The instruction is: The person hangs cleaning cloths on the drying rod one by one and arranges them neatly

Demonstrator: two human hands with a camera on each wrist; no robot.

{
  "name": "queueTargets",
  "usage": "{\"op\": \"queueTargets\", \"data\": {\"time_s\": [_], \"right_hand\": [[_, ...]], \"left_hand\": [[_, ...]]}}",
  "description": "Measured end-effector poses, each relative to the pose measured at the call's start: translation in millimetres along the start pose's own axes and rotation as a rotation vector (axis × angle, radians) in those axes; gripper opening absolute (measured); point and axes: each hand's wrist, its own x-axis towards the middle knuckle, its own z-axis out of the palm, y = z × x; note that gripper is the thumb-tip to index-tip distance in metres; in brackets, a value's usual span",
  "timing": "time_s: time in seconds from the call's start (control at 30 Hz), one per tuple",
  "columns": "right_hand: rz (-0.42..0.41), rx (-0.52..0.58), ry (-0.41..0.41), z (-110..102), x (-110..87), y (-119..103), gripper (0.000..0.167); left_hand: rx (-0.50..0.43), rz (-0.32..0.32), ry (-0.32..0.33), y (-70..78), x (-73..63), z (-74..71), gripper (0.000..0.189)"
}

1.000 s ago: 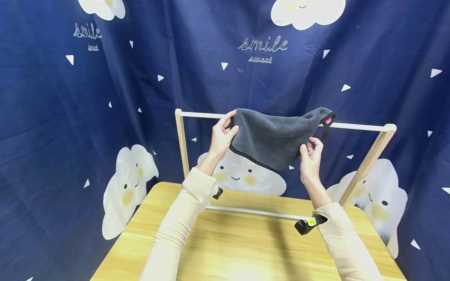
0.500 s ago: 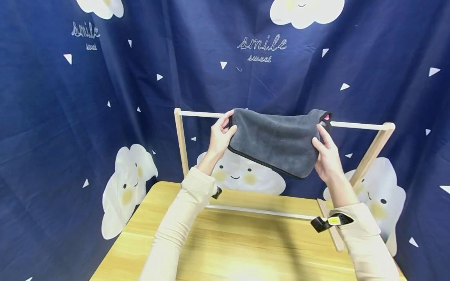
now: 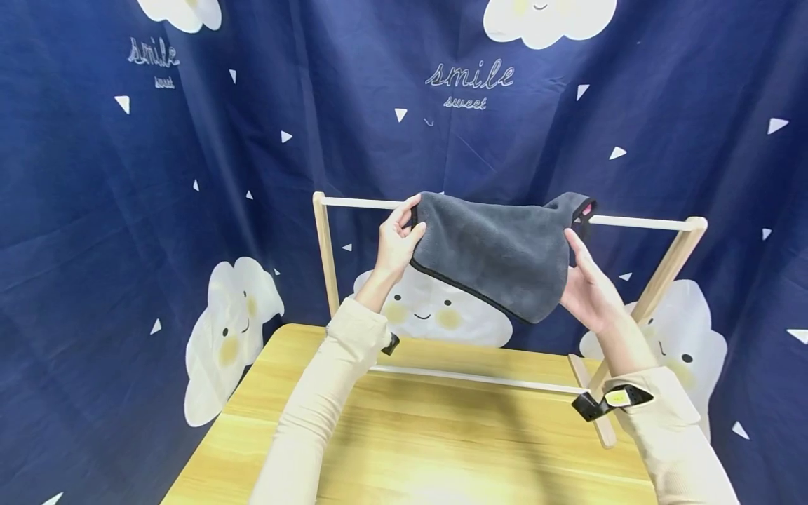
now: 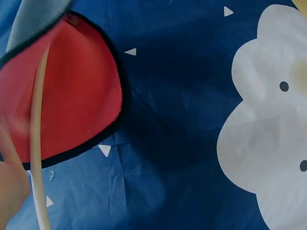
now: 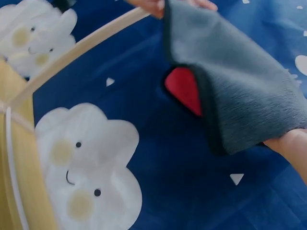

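Observation:
A grey towel (image 3: 492,252) with black trim and a red underside hangs over the top bar of a wooden rack (image 3: 669,270). My left hand (image 3: 394,242) pinches its left edge near the upper corner, thumb in front. At the right edge is my right hand (image 3: 593,291), one extended digit touching the trim and the palm spread; its other fingers are hidden behind the towel. In the left wrist view the red underside (image 4: 81,96) shows behind the bar. The right wrist view shows the grey face (image 5: 240,86) above my right hand (image 5: 290,146).
The rack stands on a wooden table (image 3: 429,435), with a white lower bar (image 3: 467,379) across it. Behind hangs a dark blue curtain (image 3: 353,84) printed with clouds and white triangles. A black wrist camera (image 3: 590,405) sits on the right sleeve.
My right hand has shifted right along the towel, and its grasp has spread wider. The towel's lower right part has spread out rightward and lower. My left hand keeps its place.

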Motion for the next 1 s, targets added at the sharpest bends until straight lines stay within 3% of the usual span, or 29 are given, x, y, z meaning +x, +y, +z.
{"op": "queueTargets", "data": {"time_s": [0.2, 0.47, 0.6, 0.8, 0.9, 1.0], "right_hand": [[-0.086, 0.021, 0.053, -5.7, -5.7, 1.6, 0.049], [-0.225, -0.115, 0.155, 2.2, -11.6, -8.4, 0.036], [-0.333, -0.364, 0.309, 12.8, -8.0, -11.8, 0.037], [-0.573, -0.931, 0.776, 19.5, 5.7, -18.9, 0.033], [-0.592, -1.239, 0.937, 20.3, 9.6, -25.6, 0.027], [-0.575, -1.461, 0.995, 21.7, 12.4, -30.3, 0.026]], "left_hand": [[0.007, -0.001, 0.015, 1.3, -1.1, -0.3, 0.050], [0.027, -0.003, 0.036, 3.8, -2.0, -4.0, 0.049], [0.035, 0.000, 0.036, 3.2, -2.6, -5.7, 0.049], [0.039, -0.003, 0.043, 4.4, -3.5, -8.9, 0.049], [0.043, -0.017, 0.041, 6.0, -3.0, -10.2, 0.048], [0.047, -0.030, 0.057, 7.4, -1.7, -10.7, 0.042]]}}
